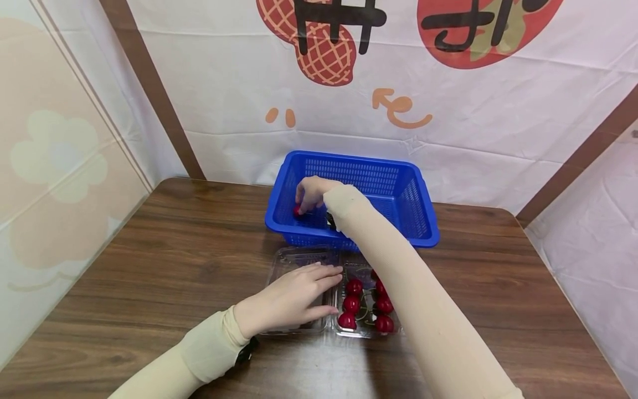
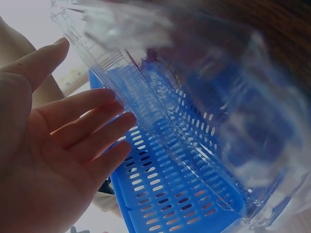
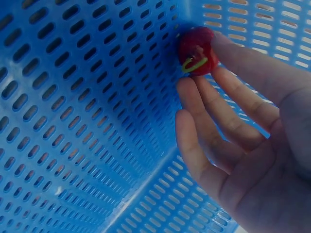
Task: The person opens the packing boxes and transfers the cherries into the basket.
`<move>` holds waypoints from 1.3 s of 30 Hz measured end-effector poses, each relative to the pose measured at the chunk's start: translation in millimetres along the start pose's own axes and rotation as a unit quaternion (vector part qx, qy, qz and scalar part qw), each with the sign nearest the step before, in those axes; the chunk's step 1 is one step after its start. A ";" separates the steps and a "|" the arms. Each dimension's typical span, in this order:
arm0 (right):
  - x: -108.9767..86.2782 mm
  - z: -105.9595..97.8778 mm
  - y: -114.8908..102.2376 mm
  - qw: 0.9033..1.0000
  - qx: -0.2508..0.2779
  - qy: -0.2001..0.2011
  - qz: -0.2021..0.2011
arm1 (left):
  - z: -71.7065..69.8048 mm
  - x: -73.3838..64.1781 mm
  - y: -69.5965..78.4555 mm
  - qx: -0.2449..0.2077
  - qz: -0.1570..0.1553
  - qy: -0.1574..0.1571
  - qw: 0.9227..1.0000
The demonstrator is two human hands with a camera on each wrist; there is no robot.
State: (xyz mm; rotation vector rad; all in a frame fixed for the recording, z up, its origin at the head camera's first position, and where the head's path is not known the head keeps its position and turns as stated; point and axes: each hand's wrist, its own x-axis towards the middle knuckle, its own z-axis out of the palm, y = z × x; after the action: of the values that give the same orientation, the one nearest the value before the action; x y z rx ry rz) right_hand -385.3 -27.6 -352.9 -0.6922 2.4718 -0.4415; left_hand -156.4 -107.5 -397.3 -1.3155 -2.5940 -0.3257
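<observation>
Nearest on the wooden bench lies a clear plastic clamshell box, opened flat into two halves. Its right half holds a cluster of red cherries with green stems; the right forearm crosses over that half and hides part of it. The left hand rests flat on the left half, fingers straight and together, pressing the plastic down and gripping nothing; the left wrist view shows the same open palm against the clear plastic, with blue mesh showing through.

Just behind the box, touching or almost touching its far edge, stands a blue perforated basket. The right hand reaches over the near rim into the basket's left part. In the right wrist view its fingers are loosely bent and their tips touch a single cherry that sits against the slotted wall; the fingertips pinch it lightly

Behind the basket hangs a white cloth backdrop printed with red and orange shapes
</observation>
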 end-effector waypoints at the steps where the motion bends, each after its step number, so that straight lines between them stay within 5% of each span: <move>1: -0.3 -0.4 -0.2 1.000 0.003 -0.002 0.002 | 0.3 0.3 -0.1 -0.002 0.000 0.000 1.000; 10: -1.3 -5.7 -1.8 1.000 -0.026 0.002 0.011 | 2.0 2.4 0.2 -0.016 -0.002 -0.003 1.000; 20: -22.0 -22.7 -9.1 0.997 -0.055 0.005 -0.050 | 2.9 3.1 -0.6 -0.016 -0.007 -0.009 1.000; 39: -102.2 -39.8 -49.8 0.971 -0.188 0.032 -0.146 | 2.0 2.4 -2.1 -0.009 -0.005 -0.001 1.000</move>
State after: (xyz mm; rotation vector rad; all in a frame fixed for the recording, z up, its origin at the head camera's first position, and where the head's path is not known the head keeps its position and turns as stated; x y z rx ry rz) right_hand -314.5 -4.9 -258.1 -1.2219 2.5494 -0.0951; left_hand -159.7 -106.4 -398.7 -1.3089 -2.6058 -0.3518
